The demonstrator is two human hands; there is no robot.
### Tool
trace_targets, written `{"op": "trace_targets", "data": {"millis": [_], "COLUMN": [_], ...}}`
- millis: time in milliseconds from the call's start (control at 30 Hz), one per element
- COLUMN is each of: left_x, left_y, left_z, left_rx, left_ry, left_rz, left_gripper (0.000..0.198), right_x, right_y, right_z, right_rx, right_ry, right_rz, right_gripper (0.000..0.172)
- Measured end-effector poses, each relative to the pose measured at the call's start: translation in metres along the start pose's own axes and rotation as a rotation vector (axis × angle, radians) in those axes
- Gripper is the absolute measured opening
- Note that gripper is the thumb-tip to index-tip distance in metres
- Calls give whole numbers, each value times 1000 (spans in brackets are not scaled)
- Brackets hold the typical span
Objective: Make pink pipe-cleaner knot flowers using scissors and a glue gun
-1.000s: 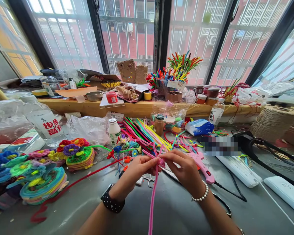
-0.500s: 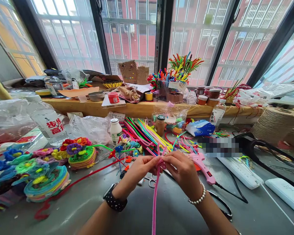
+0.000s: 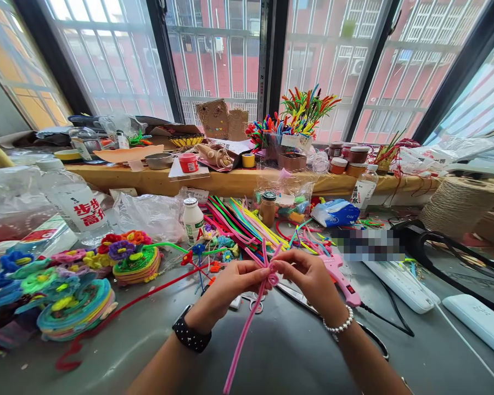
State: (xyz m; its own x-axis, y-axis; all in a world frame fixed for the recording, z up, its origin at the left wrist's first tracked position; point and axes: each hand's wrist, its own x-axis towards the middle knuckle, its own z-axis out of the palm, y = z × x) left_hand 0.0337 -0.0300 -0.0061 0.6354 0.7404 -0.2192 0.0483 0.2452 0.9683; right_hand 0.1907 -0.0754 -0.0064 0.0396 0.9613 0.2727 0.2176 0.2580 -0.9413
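Note:
Pink pipe cleaners (image 3: 247, 326) are gathered between my two hands, with a looped bunch at the top and long ends hanging down toward me. My left hand (image 3: 236, 280) pinches the bunch from the left, thumb on top. From the right, my right hand (image 3: 302, 274) pinches a small loop with thumb and index finger. Below and behind the hands lie scissors (image 3: 256, 302), partly hidden. A pink glue gun (image 3: 341, 280) rests just right of my right hand. Many coloured pipe cleaners (image 3: 239, 225) lie in a bundle beyond the hands.
At left are fuzzy flowers on coiled discs (image 3: 76, 310) and a water bottle (image 3: 72, 203). A small white bottle (image 3: 193, 219) and brown jar (image 3: 267, 208) stand behind. Power strips (image 3: 403, 288), a tissue pack (image 3: 335, 213) and a twine spool (image 3: 461, 206) sit at right.
The hanging pink ends have swung to the left and now slant. My right hand has shifted slightly right, and the small loop shows more clearly.

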Motion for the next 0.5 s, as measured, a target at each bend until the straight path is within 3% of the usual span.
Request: {"op": "trace_targets", "data": {"millis": [367, 500], "left_x": [0, 0], "left_y": [-1, -1], "left_z": [-1, -2], "left_rx": [11, -2], "left_ry": [-50, -49], "left_rz": [-22, -13], "left_gripper": [26, 24], "right_x": [4, 4], "right_y": [13, 15], "right_z": [3, 5], "right_rx": [516, 531], "right_ry": [-230, -245], "right_rz": [306, 262], "right_gripper": [19, 19]}}
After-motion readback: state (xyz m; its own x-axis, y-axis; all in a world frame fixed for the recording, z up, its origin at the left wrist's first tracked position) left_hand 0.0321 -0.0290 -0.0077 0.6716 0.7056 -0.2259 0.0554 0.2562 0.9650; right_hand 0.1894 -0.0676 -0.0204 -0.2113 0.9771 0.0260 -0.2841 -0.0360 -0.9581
